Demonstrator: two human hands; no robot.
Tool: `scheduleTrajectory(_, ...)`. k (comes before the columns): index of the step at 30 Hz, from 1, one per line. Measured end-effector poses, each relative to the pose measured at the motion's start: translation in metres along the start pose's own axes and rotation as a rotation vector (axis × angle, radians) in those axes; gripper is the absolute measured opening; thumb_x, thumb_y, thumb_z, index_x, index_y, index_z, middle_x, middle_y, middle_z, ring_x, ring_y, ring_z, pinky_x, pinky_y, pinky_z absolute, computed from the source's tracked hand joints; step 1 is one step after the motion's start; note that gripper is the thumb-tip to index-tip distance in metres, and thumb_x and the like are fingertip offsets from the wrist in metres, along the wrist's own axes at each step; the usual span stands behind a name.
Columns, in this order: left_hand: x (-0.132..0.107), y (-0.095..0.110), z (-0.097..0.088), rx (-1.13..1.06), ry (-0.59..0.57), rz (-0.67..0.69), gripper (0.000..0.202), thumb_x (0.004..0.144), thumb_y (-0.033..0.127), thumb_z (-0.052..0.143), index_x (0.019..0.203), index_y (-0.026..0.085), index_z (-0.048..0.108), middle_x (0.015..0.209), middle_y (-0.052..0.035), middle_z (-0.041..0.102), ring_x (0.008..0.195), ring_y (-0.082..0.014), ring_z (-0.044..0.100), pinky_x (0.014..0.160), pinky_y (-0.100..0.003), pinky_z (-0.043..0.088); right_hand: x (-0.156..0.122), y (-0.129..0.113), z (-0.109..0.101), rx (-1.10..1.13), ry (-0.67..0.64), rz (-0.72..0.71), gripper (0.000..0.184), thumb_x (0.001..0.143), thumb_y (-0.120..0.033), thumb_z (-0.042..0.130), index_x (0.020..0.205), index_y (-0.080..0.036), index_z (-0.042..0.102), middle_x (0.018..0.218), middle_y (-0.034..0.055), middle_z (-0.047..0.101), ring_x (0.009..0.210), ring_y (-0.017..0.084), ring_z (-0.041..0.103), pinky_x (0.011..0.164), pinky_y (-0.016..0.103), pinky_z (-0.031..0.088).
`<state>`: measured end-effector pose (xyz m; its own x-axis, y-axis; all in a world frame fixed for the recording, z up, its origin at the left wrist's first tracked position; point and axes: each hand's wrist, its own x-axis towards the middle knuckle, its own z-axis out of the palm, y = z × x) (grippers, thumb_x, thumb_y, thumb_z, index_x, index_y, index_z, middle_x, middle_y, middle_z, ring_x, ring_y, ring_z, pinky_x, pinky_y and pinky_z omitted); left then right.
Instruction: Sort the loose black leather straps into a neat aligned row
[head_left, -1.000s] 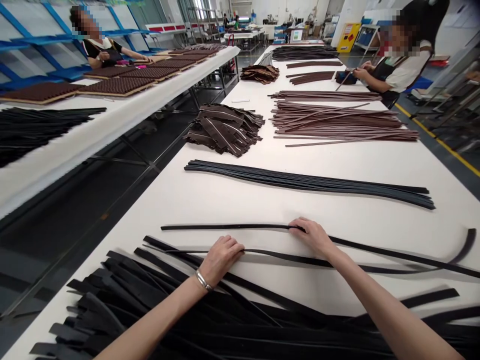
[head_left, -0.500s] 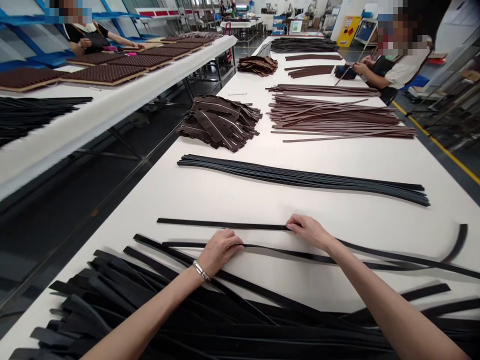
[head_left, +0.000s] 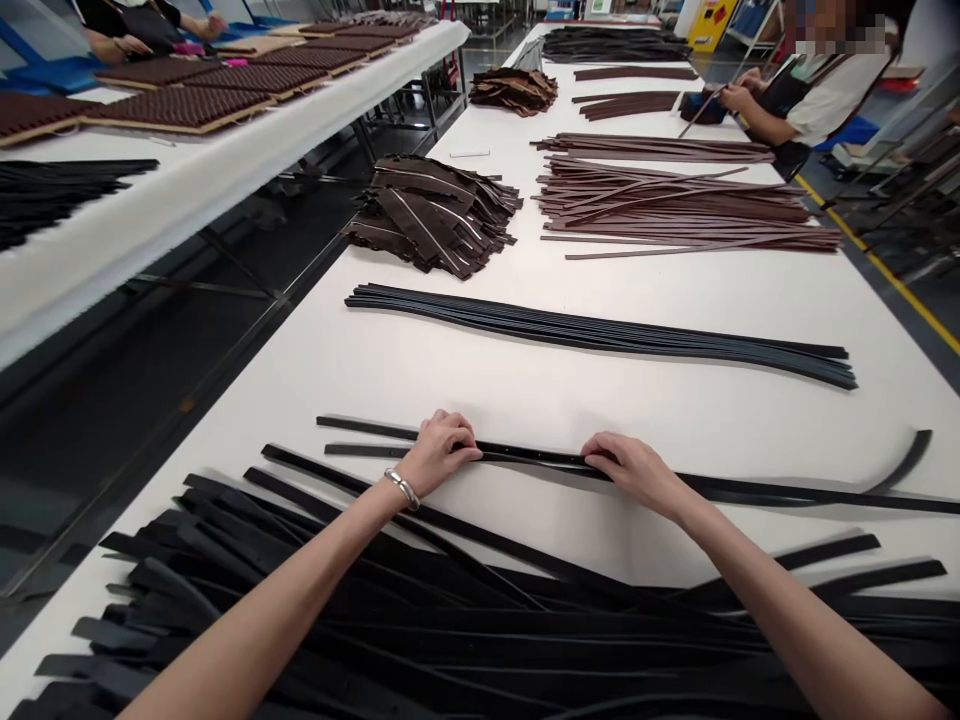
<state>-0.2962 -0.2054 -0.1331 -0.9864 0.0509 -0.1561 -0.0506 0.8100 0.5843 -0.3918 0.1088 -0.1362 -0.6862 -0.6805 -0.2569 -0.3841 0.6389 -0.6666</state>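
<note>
two black straps [head_left: 532, 458] lie one on other, lower centre of frame, on white counter [head_left: 525, 385], just above loose strap heap [head_left: 375, 640] at bottom edge.
left hand [head_left: 442, 450]: fingers curled, pinching pair.
right hand [head_left: 634, 470]: fingertips down on same pair; thumb hidden, grip or mere press cannot tell.
judgement: step = squaring edges. best with even pressure from both hands, edges flush between them; left ends sit offset, need matching; upturned tail at right edge needs flattening.
black strip bundle [head_left: 600, 335] mid frame, well apart.
</note>
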Motion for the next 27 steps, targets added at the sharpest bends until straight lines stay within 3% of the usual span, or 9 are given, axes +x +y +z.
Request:
scheduleTrajectory(6, 0.002, 0.006, -0.013, 0.092, -0.133, 0.027, 0.017, 0.085, 0.029, 0.061, 0.072, 0.018, 0.063, 0.096, -0.0059, 0.059, 0.091, -0.0219, 0.045, 0.088, -0.041, 0.039, 0.007, -0.005, -0.008, -0.029, -0.049, 0.009, 0.021, 0.094, -0.031, 0.041, 0.095, -0.026, 0.061, 0.098, 0.0016, 0.067, 0.09, 0.02, 0.06, 0.077, 0.033, 0.043)
scheduleTrajectory(13, -0.018, 0.002, -0.006, 0.122, -0.064, 0.086, 0.016, 0.088, 0.027, 0.06, 0.075, 0.017, 0.061, 0.094, -0.0066, 0.058, 0.088, -0.021, 0.045, 0.082, -0.037, 0.041, 0.014, -0.012, -0.014, -0.017, -0.141, 0.065, 0.023, 0.094, -0.034, 0.038, 0.093, -0.027, 0.06, 0.096, 0.0013, 0.066, 0.083, 0.019, 0.057, 0.073, 0.032, 0.042)
scheduleTrajectory(20, -0.024, -0.004, 0.006, 0.082, -0.005, 0.093, 0.019, 0.089, 0.029, 0.059, 0.074, 0.018, 0.061, 0.09, -0.0058, 0.059, 0.087, -0.0207, 0.046, 0.08, -0.036, 0.041, 0.015, -0.008, -0.01, 0.036, -0.123, 0.065, 0.025, 0.092, -0.036, 0.041, 0.092, -0.024, 0.063, 0.097, 0.0051, 0.067, 0.085, 0.021, 0.058, 0.072, 0.033, 0.042)
scheduleTrajectory(24, -0.019, -0.009, 0.007, 0.064, -0.036, 0.045, 0.02, 0.088, 0.031, 0.059, 0.072, 0.018, 0.06, 0.088, -0.0055, 0.059, 0.085, -0.0204, 0.046, 0.079, -0.035, 0.041, 0.015, -0.004, -0.008, 0.019, -0.12, 0.057, 0.025, 0.091, -0.036, 0.042, 0.092, -0.024, 0.064, 0.096, 0.0043, 0.067, 0.084, 0.021, 0.058, 0.072, 0.033, 0.043)
scheduleTrajectory(27, -0.012, -0.007, -0.001, 0.062, -0.127, 0.001, 0.024, 0.09, 0.033, 0.053, 0.071, 0.018, 0.058, 0.086, -0.0051, 0.058, 0.084, -0.0202, 0.045, 0.08, -0.035, 0.041, 0.013, -0.003, -0.006, 0.003, -0.1, 0.044, 0.024, 0.092, -0.035, 0.041, 0.093, -0.025, 0.062, 0.098, 0.0033, 0.067, 0.086, 0.02, 0.059, 0.073, 0.033, 0.043)
